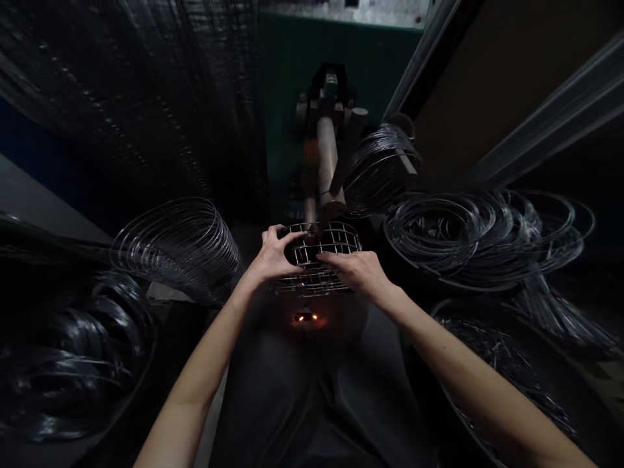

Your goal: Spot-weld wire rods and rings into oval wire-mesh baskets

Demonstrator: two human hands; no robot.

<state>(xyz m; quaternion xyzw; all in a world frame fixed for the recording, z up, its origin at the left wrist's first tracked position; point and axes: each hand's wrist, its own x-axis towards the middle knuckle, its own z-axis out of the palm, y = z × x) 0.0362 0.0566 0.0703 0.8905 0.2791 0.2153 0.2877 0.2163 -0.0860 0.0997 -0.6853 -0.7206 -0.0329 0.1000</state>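
The wire basket (337, 243), its grid seemingly largely formed, is held at the metal rod (328, 156), its wires pinched by left hand (274, 257) and right hand (361, 272); what is left cannot be told.

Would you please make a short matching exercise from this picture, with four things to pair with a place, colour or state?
Things:
1. Wire cage
2. Glowing spots
3. Back panel
4. Piled wire rings

Details:
A. Green
B. To the right of the right hand
C. Held in both hands
D. Orange

Pairs: 1-C, 2-D, 3-A, 4-B
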